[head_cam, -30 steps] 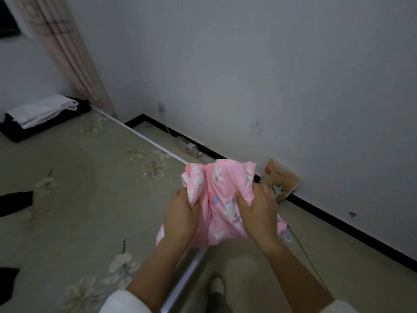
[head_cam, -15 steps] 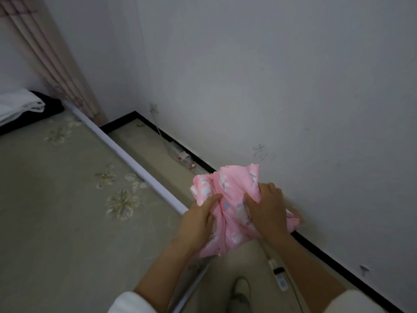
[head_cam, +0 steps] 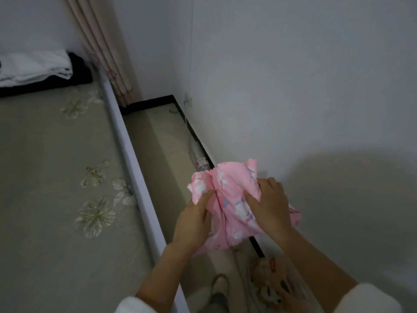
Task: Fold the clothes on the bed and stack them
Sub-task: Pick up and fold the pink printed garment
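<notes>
A bunched pink garment with white animal prints hangs in the air over the floor strip between the bed and the wall. My left hand grips its left side with the thumb on top. My right hand holds its right side, fingers curled into the cloth. The bed with a flowered beige cover lies to the left. A stack with a folded white cloth on a dark garment sits at the bed's far end.
A white wall stands close on the right. A plastic bottle lies by the black skirting. A curtain hangs in the corner. A cardboard packet and my shoe are on the floor below.
The view has swung right, so the bed now lies further left and the wall fills more of the frame. Both hands keep hold of the pink garment, now over the floor strip.
</notes>
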`<action>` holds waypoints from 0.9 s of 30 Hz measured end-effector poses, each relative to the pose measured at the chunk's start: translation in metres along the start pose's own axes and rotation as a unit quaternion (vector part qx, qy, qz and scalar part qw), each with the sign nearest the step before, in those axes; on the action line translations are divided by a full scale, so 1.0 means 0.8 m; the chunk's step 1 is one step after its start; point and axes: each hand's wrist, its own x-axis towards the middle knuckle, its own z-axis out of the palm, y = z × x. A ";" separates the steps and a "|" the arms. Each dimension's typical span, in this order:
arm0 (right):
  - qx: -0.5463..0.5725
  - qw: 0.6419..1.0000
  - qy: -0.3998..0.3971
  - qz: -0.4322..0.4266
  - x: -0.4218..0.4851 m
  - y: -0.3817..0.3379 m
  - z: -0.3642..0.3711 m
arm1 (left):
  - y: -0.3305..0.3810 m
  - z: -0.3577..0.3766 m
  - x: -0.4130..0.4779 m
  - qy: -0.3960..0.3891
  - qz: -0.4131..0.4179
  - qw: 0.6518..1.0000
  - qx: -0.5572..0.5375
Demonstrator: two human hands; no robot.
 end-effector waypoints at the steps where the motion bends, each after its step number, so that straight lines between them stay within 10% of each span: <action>1: 0.003 1.000 -0.007 -0.016 0.019 -0.003 0.005 | -0.002 -0.002 0.013 0.014 -0.013 1.000 -0.002; 27: 0.162 0.940 -0.163 -0.250 0.606 -0.443 0.242 | -0.268 -0.361 0.490 0.252 -0.285 0.922 -0.076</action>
